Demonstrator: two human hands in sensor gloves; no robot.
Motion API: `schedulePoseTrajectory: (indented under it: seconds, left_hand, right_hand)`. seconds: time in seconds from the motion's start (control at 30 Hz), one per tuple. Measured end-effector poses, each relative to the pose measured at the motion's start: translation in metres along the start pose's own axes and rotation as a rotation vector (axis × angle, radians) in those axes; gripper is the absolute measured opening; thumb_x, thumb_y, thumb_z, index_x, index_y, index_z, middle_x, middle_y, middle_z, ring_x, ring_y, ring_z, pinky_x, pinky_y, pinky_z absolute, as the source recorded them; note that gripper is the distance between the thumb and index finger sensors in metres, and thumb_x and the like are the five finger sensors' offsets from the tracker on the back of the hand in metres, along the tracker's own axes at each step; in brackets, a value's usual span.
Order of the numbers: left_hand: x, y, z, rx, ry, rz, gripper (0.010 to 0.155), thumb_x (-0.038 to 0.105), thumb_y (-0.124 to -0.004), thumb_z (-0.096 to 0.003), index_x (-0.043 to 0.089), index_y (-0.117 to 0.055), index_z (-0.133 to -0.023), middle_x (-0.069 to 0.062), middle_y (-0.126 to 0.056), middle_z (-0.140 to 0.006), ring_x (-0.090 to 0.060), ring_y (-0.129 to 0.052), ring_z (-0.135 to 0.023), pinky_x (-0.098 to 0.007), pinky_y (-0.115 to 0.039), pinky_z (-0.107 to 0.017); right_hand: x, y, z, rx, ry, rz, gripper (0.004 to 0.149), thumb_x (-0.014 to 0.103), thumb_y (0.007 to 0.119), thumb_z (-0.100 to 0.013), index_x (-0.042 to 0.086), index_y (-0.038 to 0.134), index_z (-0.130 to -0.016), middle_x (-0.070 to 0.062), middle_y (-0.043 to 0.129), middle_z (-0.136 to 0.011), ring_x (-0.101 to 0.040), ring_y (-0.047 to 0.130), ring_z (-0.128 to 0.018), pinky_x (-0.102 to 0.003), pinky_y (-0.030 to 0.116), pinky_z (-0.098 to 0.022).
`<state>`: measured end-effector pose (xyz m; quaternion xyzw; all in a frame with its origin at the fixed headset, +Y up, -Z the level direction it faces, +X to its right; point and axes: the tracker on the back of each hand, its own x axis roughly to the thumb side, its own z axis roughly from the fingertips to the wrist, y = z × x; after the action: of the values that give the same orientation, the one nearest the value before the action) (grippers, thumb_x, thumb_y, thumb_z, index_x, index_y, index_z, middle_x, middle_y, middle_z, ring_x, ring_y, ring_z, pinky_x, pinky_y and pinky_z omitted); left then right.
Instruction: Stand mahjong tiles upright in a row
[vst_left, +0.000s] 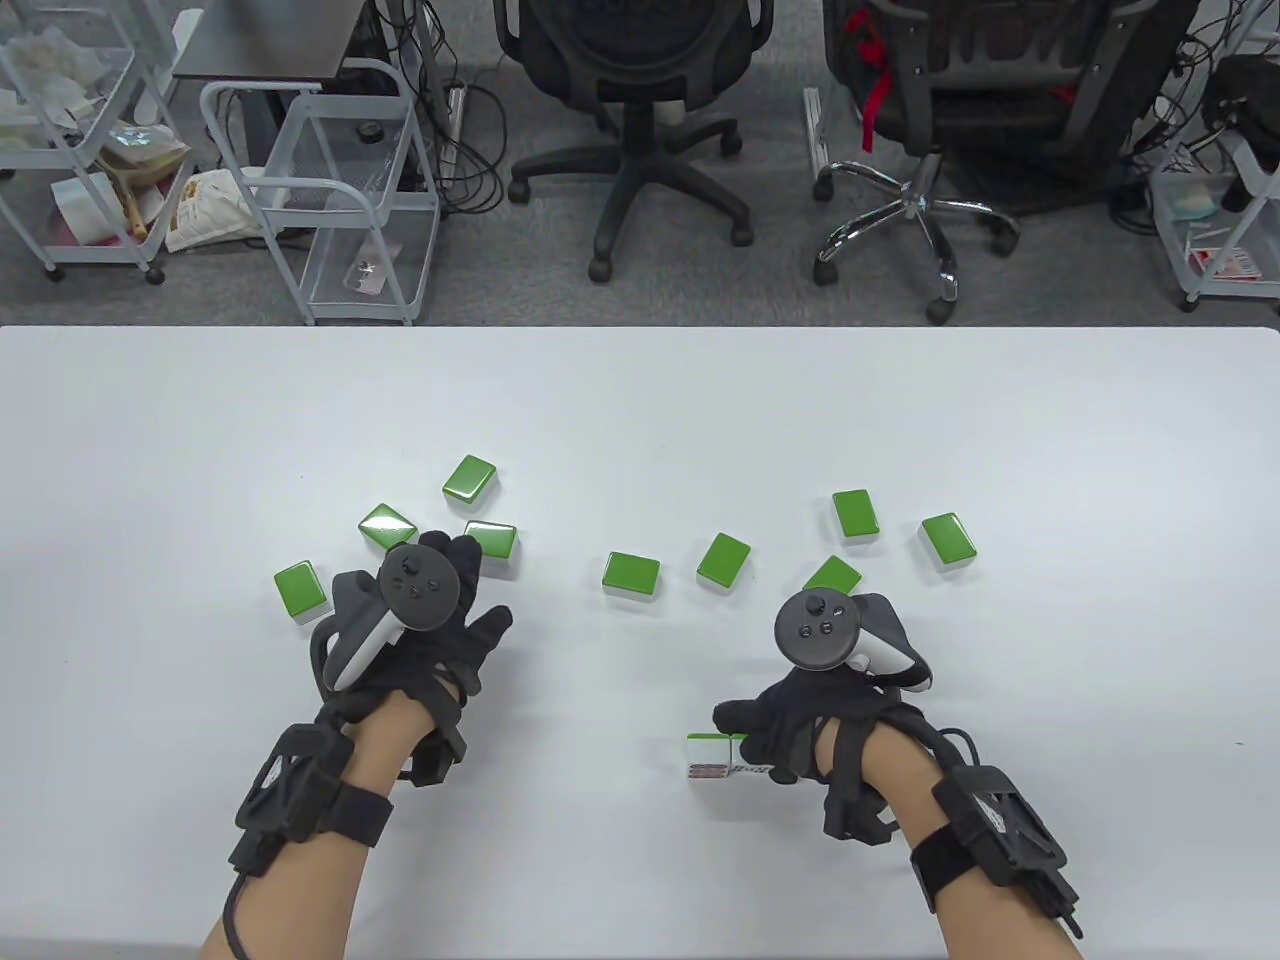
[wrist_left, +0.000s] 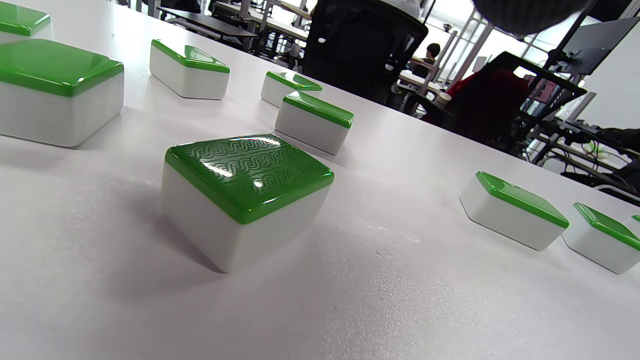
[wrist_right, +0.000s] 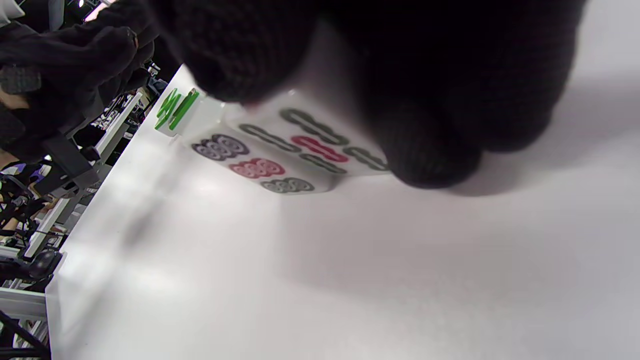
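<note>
Several green-backed mahjong tiles lie face down across the white table, among them one in the middle and one at the right. Near the front, a tile stands upright with its face toward me. My right hand pinches a second tile beside it; the right wrist view shows this bamboo-faced tile between my fingertips, touching the circle-faced tile. My left hand hovers open with fingers spread just short of a flat tile, which shows close up in the left wrist view.
More flat tiles lie around the left hand, and one just beyond the right hand's tracker. Office chairs and wire carts stand behind the table's far edge.
</note>
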<state>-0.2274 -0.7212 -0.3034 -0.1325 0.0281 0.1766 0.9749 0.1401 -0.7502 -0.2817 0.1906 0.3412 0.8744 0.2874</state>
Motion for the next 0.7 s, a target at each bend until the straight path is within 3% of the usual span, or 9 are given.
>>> schedulePoseTrajectory:
  seconds: [0.13, 0.23, 0.37, 0.43, 0.5, 0.7]
  left_hand:
    - [0.000, 0.000, 0.000, 0.002, 0.001, 0.002, 0.081, 0.066, -0.063, -0.0308, 0.039, -0.027, -0.099, 0.004, -0.023, -0.114, -0.035, -0.023, -0.109, -0.059, -0.042, -0.078]
    - [0.000, 0.001, 0.000, 0.007, -0.002, 0.004, 0.081, 0.066, -0.063, -0.0307, 0.039, -0.027, -0.099, 0.004, -0.023, -0.114, -0.035, -0.023, -0.109, -0.059, -0.042, -0.078]
    - [0.000, 0.002, 0.001, 0.012, -0.002, 0.008, 0.081, 0.066, -0.063, -0.0308, 0.039, -0.027, -0.099, 0.004, -0.023, -0.114, -0.035, -0.023, -0.109, -0.059, -0.042, -0.078]
    - [0.000, 0.002, 0.000, 0.016, -0.003, 0.008, 0.081, 0.066, -0.063, -0.0308, 0.039, -0.027, -0.099, 0.004, -0.023, -0.114, -0.035, -0.023, -0.109, -0.059, -0.042, -0.078]
    - [0.000, 0.002, 0.001, 0.017, -0.005, 0.009, 0.081, 0.066, -0.063, -0.0308, 0.039, -0.027, -0.099, 0.004, -0.023, -0.114, -0.035, -0.023, -0.109, -0.059, -0.042, -0.078]
    - [0.001, 0.000, 0.000, 0.012, -0.007, -0.005, 0.082, 0.066, -0.063, -0.0307, 0.039, -0.027, -0.099, 0.004, -0.022, -0.114, -0.035, -0.023, -0.109, -0.059, -0.042, -0.078]
  right_hand:
    - [-0.006, -0.005, 0.001, -0.016, 0.001, -0.008, 0.059, 0.034, 0.087, -0.028, 0.015, 0.078, -0.083, -0.013, 0.090, -0.083, -0.034, 0.106, -0.047, -0.041, 0.091, -0.031]
    - [-0.006, -0.018, 0.009, -0.045, -0.011, -0.033, 0.063, 0.041, 0.085, -0.029, 0.012, 0.076, -0.085, -0.016, 0.088, -0.085, -0.035, 0.105, -0.048, -0.042, 0.090, -0.030]
    - [-0.005, -0.043, 0.026, -0.252, -0.002, -0.059, 0.066, 0.042, 0.086, -0.031, 0.008, 0.075, -0.085, -0.021, 0.088, -0.083, -0.038, 0.104, -0.047, -0.043, 0.088, -0.028]
    - [-0.005, -0.058, 0.032, -0.428, 0.072, 0.054, 0.066, 0.042, 0.087, -0.030, 0.007, 0.075, -0.085, -0.022, 0.088, -0.082, -0.039, 0.103, -0.048, -0.045, 0.087, -0.028]
    - [-0.003, -0.066, 0.033, -0.509, 0.149, 0.162, 0.067, 0.042, 0.087, -0.029, 0.007, 0.075, -0.086, -0.022, 0.087, -0.083, -0.039, 0.102, -0.049, -0.045, 0.088, -0.029]
    - [0.007, -0.076, 0.009, -0.552, 0.279, 0.500, 0.070, 0.038, 0.091, -0.027, 0.011, 0.069, -0.089, -0.020, 0.079, -0.090, -0.036, 0.104, -0.048, -0.043, 0.088, -0.028]
